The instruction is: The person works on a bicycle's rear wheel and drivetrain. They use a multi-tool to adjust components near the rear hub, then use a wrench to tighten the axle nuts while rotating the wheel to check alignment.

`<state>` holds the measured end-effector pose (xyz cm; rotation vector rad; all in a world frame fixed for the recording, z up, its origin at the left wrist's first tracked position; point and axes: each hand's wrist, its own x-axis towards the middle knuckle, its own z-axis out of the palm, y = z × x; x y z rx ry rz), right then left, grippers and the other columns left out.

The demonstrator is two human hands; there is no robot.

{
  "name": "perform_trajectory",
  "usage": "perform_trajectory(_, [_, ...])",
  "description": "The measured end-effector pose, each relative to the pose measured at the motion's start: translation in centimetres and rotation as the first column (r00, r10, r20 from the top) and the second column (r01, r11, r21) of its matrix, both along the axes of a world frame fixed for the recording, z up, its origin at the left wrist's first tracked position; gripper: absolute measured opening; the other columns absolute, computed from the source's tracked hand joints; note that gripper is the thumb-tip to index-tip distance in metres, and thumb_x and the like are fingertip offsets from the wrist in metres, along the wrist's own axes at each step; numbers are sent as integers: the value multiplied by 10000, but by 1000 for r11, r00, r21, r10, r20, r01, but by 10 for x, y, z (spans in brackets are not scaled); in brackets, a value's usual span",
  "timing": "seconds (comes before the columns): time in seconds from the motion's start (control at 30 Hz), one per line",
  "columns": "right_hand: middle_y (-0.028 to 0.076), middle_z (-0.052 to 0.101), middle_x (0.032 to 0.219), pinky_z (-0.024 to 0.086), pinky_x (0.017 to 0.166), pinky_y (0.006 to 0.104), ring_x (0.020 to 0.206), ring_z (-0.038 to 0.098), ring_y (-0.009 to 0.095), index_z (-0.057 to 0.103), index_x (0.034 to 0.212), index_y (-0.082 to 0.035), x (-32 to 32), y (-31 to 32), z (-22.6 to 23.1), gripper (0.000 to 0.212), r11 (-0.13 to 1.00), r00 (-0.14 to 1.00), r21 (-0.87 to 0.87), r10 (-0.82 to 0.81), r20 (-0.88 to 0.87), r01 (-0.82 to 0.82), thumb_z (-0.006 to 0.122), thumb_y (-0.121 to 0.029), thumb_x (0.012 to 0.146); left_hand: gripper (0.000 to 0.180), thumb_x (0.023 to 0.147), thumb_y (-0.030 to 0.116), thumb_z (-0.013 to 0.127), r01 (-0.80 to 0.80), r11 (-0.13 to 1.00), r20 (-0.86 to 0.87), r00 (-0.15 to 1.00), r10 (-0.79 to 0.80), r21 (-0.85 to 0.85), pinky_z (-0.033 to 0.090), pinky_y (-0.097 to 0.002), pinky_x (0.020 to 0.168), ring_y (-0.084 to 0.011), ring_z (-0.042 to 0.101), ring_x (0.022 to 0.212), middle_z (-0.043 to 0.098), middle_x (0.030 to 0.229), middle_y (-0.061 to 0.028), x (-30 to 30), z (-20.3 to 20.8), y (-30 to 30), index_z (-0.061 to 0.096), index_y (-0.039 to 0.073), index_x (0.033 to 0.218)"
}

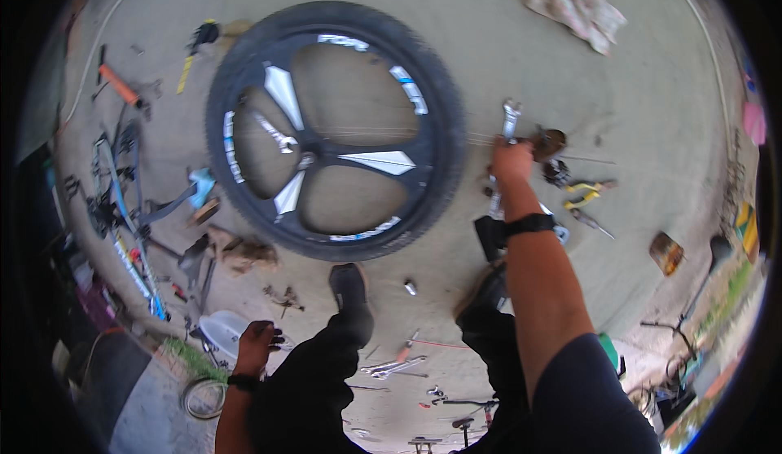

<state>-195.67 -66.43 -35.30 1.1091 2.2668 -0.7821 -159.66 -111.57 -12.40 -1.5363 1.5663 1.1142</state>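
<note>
A wheel (pixel 389 160) with a black tyre and three dark spokes with white panels lies flat on the floor ahead. To its right, my right hand (pixel 511 160) is closed around a silver wrench (pixel 511 118), whose jaw end sticks out beyond my knuckles. Close by that hand are a round brownish container (pixel 551 141) and a dark greasy part (pixel 557 172). Another wrench (pixel 275 134) lies within the wheel's outline, near the hub. My left hand (pixel 257 345) hangs beside my left leg with loosely bent, separated fingers, and nothing shows in it.
Yellow-handled pliers (pixel 585 194) and a screwdriver (pixel 590 222) lie right of my right arm. A bicycle frame (pixel 122 218) and an orange-bodied pump-like tool (pixel 120 85) are at left. Several wrenches (pixel 394 366) lie between my feet. A crumpled sack (pixel 575 7) sits far right.
</note>
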Motion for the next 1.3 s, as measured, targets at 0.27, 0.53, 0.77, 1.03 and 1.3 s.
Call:
perform_trajectory(0.27, [292,691,952,532,855,518,955,674,439,646,979,32,-6,10,-11,448,721,730,151,683,8,-677,636,-403,874,284,1007,166,570,3,999,-38,999,-1,52,561,-339,759,-242,711,922,700,1067,-159,-20,-4,8,566,-30,1213])
perform_trajectory(0.53, [280,690,896,531,809,521,886,670,456,692,974,23,7,9,49,394,703,703,88,710,-39,-706,600,-338,845,254,1001,165,595,23,1000,-73,997,-23,3,562,-328,757,-225,715,910,709,1040,-132,-23,20,13,596,-23,1172])
perform_trajectory(0.77, [244,670,739,502,628,508,727,662,445,679,857,29,39,33,214,400,741,732,14,665,-149,-671,710,-370,873,303,1016,206,579,18,993,-186,982,3,113,559,-325,805,-221,704,968,704,1074,-138,-69,109,36,587,-27,1208])
perform_trajectory(1.03, [96,686,849,540,574,405,685,674,320,708,949,-114,125,-79,526,197,159,157,-48,808,-568,-986,765,-236,805,493,1048,465,490,-106,610,-110,946,305,785,560,-352,833,-209,695,934,705,1059,-89,-95,273,140,598,21,1234])
perform_trajectory(1.3, [63,594,757,514,531,424,633,660,272,651,1060,-161,205,-168,674,302,-508,-416,21,680,-604,-861,684,-374,849,350,1058,377,468,-519,224,27,432,901,825,539,-465,862,-286,661,985,670,1008,-119,7,382,149,590,50,1093])
